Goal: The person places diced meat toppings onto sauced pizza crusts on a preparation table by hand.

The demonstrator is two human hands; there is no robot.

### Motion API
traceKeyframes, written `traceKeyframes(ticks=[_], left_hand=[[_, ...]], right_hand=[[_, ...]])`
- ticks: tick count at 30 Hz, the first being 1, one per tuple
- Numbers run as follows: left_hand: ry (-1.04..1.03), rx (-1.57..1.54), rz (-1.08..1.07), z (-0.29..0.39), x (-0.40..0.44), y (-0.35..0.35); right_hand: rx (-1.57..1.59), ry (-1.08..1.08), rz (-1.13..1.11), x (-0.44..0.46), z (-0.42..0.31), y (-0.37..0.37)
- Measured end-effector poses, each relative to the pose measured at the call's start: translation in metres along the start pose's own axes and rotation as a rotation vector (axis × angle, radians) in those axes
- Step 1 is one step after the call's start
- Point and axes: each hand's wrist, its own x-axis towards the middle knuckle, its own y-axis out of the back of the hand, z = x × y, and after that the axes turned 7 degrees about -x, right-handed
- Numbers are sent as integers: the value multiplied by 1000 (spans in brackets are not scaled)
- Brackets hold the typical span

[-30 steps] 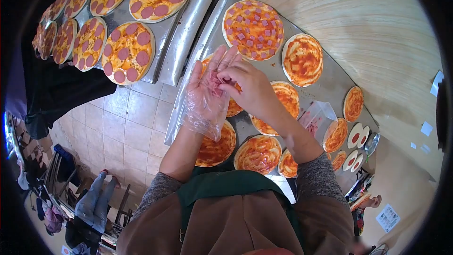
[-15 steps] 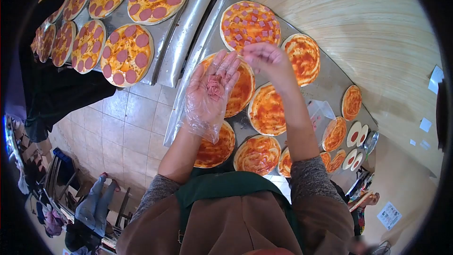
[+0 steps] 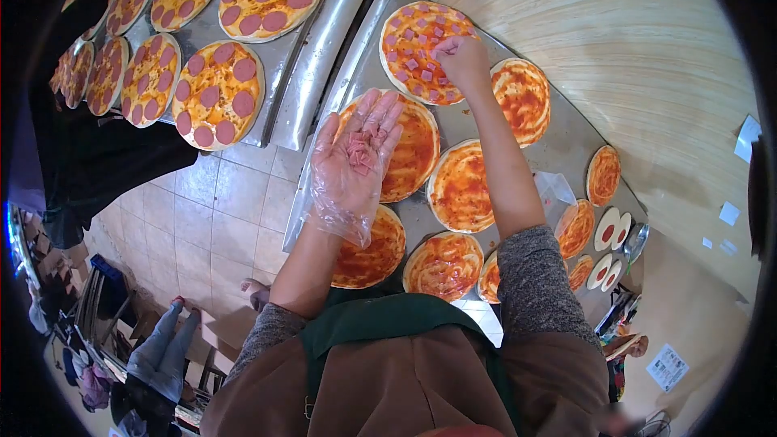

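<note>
Left hand [image 3: 341, 182], in a clear glove [image 3: 338, 214], at centre of frame: grip released, palm upturned, chopped meat [image 3: 359, 152] resting on it, above a sauced pizza [image 3: 417, 154]. Right hand [image 3: 464, 61], upper centre, over the right side of the diced-meat pizza [image 3: 413, 53]: fingers curled; whether the grip grasps anything cannot be told. Both pizzas lie on the bench [image 3: 452, 123].

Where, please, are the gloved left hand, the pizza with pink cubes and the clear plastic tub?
Gloved left hand [image 3: 345, 175]: head view, on the lower palm.
Pizza with pink cubes [image 3: 416, 50]: head view, on its topped surface.
Clear plastic tub [image 3: 555, 192]: head view, on its see-through plastic.
</note>
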Motion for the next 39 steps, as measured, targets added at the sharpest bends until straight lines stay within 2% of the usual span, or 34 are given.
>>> traceKeyframes(ticks=[3, 6, 9, 12, 15, 18, 21, 24, 27, 30, 33, 36, 39], left_hand=[[-3, -18, 5, 3, -1, -1], [-6, -31, 0, 5, -1, -1], [-9, -35, 2, 7, -1, 0], [-7, -42, 0, 7, -2, -1], [3, -55, 0, 8, -3, -1], [-4, -32, -2, 9, -3, 0], [0, -46, -8, 9, -4, 0], [-17, 5, 26, 7, -5, -2], [-4, -79, 14, 8, -7, -2], [-5, -98, 4, 8, -10, -1], [-8, -97, 3, 9, -13, -2], [-7, -95, 1, 8, -17, -4], [1, -88, -3, 7, -22, -5]], right_hand=[[-158, 27, 97, -4, -9, 4], [2, 118, 184, 1, 8, 4], [525, -103, -50, 6, 19, 19], [570, -102, -95, 7, 23, 26], [384, -115, -98, 6, 18, 26], [68, 16, 0, 4, 15, 21], [50, -29, -10, 8, 14, 16], [32, -30, 125, 5, 8, 9], [-121, -25, 157, 2, 5, 8], [-221, -124, 112, 1, 0, 11], [-133, -56, 122, -2, -6, 14], [-193, 246, 245, 1, -2, 7], [-397, 304, 314, -5, -3, 4]])
